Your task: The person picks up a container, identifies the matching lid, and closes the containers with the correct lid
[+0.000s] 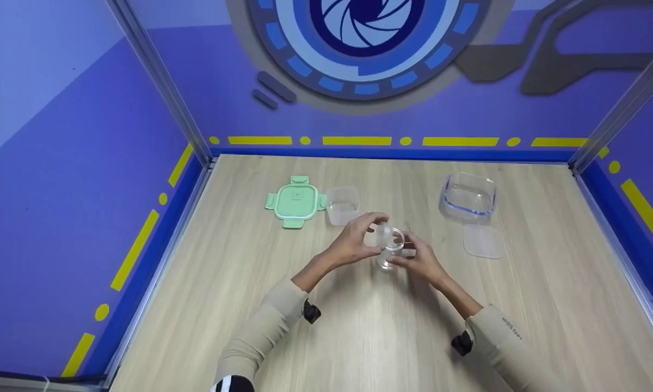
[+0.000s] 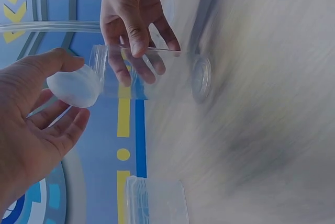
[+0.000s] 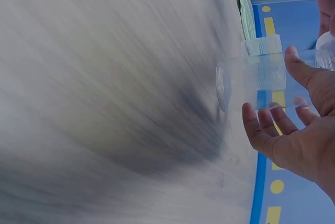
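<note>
A clear cylindrical jar [image 1: 385, 263] stands roughly upright near the middle of the table, its base at or just above the surface; I cannot tell which. My right hand [image 1: 422, 262] grips the jar's side, thumb on one side and fingers on the other, as the jar [image 3: 235, 85] in the right wrist view also shows. With thumb and fingertips, my left hand [image 1: 352, 242] pinches a frosted round lid [image 2: 74, 87]. In the left wrist view this lid is tilted beside the open mouth of the jar [image 2: 172, 77].
Left of the hands lie a green clip lid [image 1: 296, 201] and a translucent square container [image 1: 343, 206]. A clear glass box [image 1: 469, 196] stands at the back right, with a translucent square lid [image 1: 482, 241] in front of it. Blue panels border the wooden table [image 1: 348, 337].
</note>
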Motion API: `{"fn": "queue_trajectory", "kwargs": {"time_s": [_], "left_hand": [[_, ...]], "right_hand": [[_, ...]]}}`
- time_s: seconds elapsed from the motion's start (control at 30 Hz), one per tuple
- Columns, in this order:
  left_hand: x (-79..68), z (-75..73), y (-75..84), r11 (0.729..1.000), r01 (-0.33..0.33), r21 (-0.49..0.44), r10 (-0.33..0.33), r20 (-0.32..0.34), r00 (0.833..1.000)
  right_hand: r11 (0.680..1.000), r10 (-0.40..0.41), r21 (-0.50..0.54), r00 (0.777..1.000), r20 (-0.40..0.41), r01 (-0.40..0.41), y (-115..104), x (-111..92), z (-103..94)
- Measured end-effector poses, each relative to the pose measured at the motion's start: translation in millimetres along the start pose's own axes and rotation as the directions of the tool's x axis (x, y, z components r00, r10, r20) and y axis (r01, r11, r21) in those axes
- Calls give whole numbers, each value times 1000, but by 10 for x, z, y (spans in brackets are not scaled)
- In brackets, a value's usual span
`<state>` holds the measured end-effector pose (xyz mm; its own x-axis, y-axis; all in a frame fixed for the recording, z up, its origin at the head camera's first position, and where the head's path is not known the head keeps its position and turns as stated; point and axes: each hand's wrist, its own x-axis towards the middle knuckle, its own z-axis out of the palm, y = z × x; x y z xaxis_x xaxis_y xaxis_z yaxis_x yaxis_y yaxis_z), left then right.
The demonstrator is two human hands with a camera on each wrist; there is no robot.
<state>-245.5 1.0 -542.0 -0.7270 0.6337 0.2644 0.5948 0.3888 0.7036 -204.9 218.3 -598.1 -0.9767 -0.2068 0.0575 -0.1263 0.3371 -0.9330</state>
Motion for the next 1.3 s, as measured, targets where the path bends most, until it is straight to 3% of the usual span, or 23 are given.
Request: {"fn": "queue_trajectory", "kwargs": {"time_s": [0.13,0.27,0.43,0.6,1.3], "left_hand": [[31,12,-8,1000,-8,8,8,-2,1000],[50,-9,0,996,-38,77,37,15,999],[99,-37,49,970,-99,220,88,60,994],[134,-16,89,948,-111,297,88,92,992],[118,47,41,965,-73,252,29,177,984]], "right_hand": [[1000,2,6,1000,4,-2,0,22,13],[1000,-1,4,1000,2,1,120,63,35],[1000,21,7,1000,8,-21,91,52,46],[1000,24,15,1000,4,-24,56,40,53],[999,17,-38,1000,25,-16,103,51,46]]}}
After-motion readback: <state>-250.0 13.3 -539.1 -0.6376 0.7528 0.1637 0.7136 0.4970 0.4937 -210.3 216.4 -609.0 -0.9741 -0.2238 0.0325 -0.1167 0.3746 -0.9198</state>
